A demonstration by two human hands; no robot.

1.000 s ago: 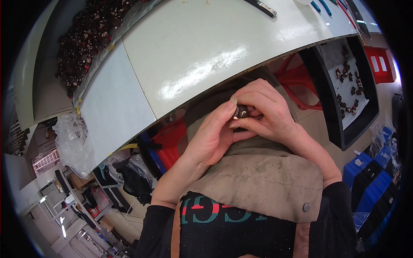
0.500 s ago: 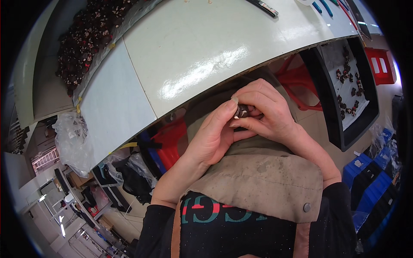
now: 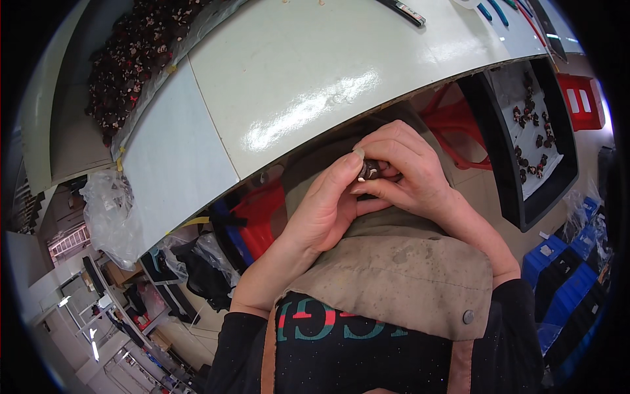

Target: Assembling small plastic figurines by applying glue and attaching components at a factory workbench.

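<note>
Between both hands I hold a small dark brown figurine (image 3: 369, 171) with pale markings, just off the table's near edge and above my lap. My left hand (image 3: 331, 197) is closed, its thumb pressed against the piece's left side. From the right, my right hand (image 3: 407, 167) grips it between thumb and curled fingers. Much of the piece is hidden by my fingers, so its full shape does not show.
A heap of similar dark pieces (image 3: 141, 59) lies at the far left of the white table (image 3: 282, 79). On the right, a black tray (image 3: 508, 190) holds several more on a white liner. A black-handled cutter (image 3: 403, 12) lies at the back; blue crates (image 3: 564, 269) stand lower right.
</note>
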